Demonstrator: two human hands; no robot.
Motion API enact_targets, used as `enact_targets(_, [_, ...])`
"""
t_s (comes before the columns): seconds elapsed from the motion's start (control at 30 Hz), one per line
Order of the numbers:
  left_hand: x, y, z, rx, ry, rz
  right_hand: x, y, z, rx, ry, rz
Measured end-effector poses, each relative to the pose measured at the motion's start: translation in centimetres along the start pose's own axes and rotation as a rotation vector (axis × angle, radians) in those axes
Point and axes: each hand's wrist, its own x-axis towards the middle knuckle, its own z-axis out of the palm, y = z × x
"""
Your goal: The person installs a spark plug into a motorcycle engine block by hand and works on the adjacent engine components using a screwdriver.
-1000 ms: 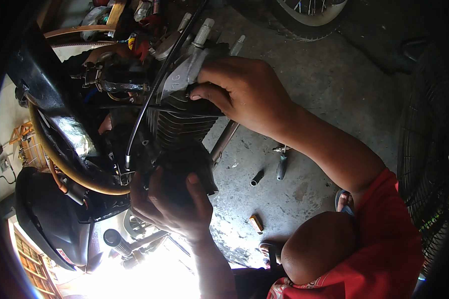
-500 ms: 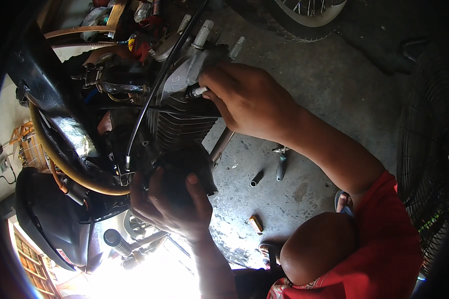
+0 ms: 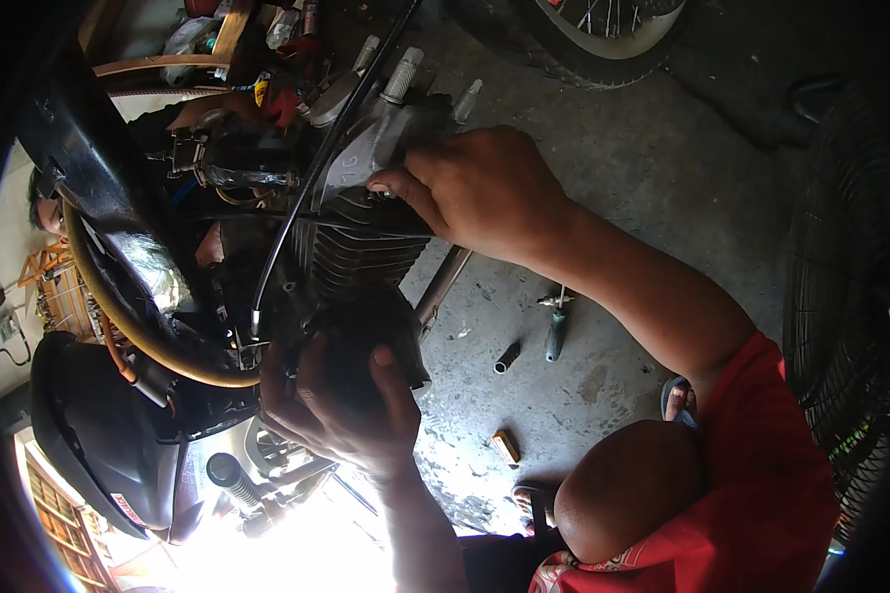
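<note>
My right hand (image 3: 489,193) is at the side of the motorbike's cylinder head (image 3: 354,168), thumb and fingers pinched together. They are closed on a spark plug, now mostly hidden by the fingertips. Just below are the engine's dark cooling fins (image 3: 366,252). My left hand (image 3: 356,420) is wrapped round a dark, blocky engine part (image 3: 371,336) under the fins, with the thumb on its near side. The part's exact kind is lost in shadow. A black cable (image 3: 292,222) runs down past the cylinder.
On the concrete floor lie a screwdriver (image 3: 555,341), a black socket (image 3: 507,357) and a small yellow box (image 3: 505,448). A spoked wheel (image 3: 613,44) stands at the far side. A yellowish hose (image 3: 119,326) curves along the frame. Another person (image 3: 46,212) shows at the left edge.
My right thumb has moved left, in against the cylinder head, and the plug's white part no longer shows. My left hand keeps its place. Another person's head has come into view at left.
</note>
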Motion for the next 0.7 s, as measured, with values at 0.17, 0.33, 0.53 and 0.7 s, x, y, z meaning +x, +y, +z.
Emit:
enact_targets(0.17, [-0.1, 0.0, 0.0, 0.009, 0.012, -0.01, -0.5, -0.3, -0.4, 0.037, 0.097, -0.039])
enact_targets(0.33, [0.2, 0.1, 0.0, 0.008, 0.014, 0.015, -0.6, 0.1, 0.4, 0.096, 0.229, -0.224])
enact_targets(0.53, [0.2, 0.1, 0.0, 0.013, 0.013, 0.009, -0.3, -0.1, 0.0, -0.042, -0.088, 0.011])
enact_targets(0.7, [0.3, -0.1, -0.5, 0.025, 0.022, -0.005, 0.0, -0.7, -0.3, 0.02, 0.15, -0.089])
